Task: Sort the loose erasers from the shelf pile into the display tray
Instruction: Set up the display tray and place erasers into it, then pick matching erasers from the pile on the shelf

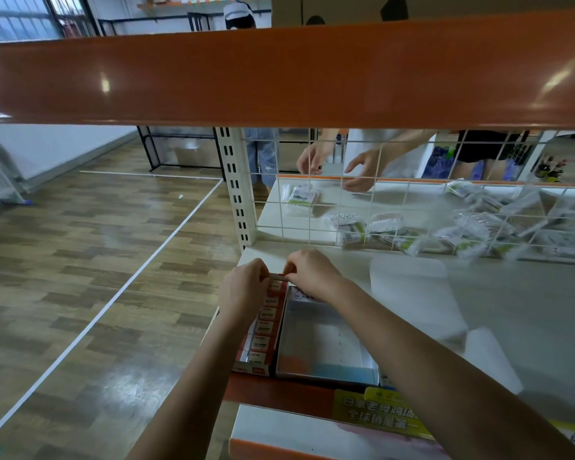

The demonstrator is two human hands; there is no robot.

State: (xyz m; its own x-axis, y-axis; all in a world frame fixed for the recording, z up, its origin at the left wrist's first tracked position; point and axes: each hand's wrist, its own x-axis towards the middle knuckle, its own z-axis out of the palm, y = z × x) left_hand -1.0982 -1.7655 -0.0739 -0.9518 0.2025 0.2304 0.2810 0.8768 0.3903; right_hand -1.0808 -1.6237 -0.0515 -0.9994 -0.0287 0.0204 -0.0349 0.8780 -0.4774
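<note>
A narrow red-and-white display tray at the shelf's left end holds a row of several erasers with red and white sleeves. At the far end of that row my left hand and my right hand pinch one eraser between their fingertips, one hand at each end. The eraser sits level, just above the row. To the right of the tray lies a shallow open box with a bare bottom.
An orange shelf edge hangs overhead. Behind a white wire grid, another person's hands reach among several plastic packets. A white upright post stands at the shelf's back-left corner. Wood floor lies to the left.
</note>
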